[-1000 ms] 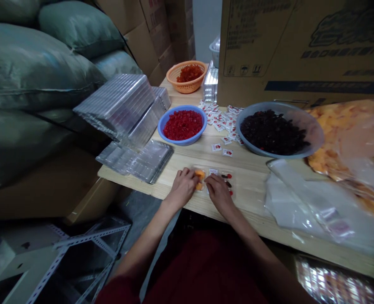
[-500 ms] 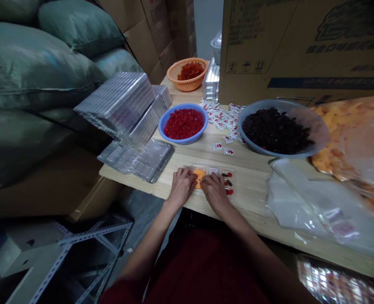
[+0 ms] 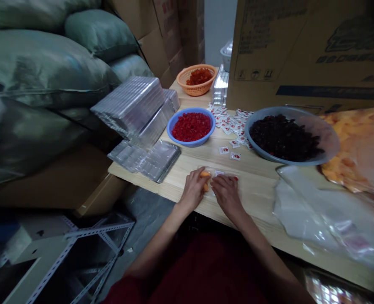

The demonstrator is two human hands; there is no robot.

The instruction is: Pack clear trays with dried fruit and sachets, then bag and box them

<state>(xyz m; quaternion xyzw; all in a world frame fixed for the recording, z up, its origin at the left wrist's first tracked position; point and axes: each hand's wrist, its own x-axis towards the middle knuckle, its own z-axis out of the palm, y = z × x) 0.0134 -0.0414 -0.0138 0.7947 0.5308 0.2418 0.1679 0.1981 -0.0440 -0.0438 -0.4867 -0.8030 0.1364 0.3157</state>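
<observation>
At the back left, we see red print on the stacked cartons [image 3: 168,29], too blurred to read. Next come small white packets [image 3: 225,120] with red marks, their lettering too tiny for us. On the right, the big carton [image 3: 269,55] bears rows of dark characters, an umbrella sign, a pair of up arrows and a blue band; we cannot make out the words.

Around us, green sacks [image 3: 50,67] are piled at the left above a metal frame [image 3: 101,230] on a grey floor. Our pale wooden table [image 3: 256,200] carries clear plastic boxes [image 3: 136,101] in stacks, a blue bowl [image 3: 172,134] of red pieces, an orange basket [image 3: 196,90], a larger bowl [image 3: 331,141] of dark pieces, a bag of orange pieces [image 3: 361,143] and clear bags [image 3: 307,207].

The clear tray [image 3: 239,188] lies flat near the front edge, under both our hands. Our left hand [image 3: 191,190] bends its fingers over the left end, close against orange slices [image 3: 205,174]; we cannot tell whether it pinches one. Our right hand [image 3: 227,193] curls narrowly over the middle, just right of them, its grip hidden. Beyond its fingers, a red piece [image 3: 235,178] shows.
</observation>
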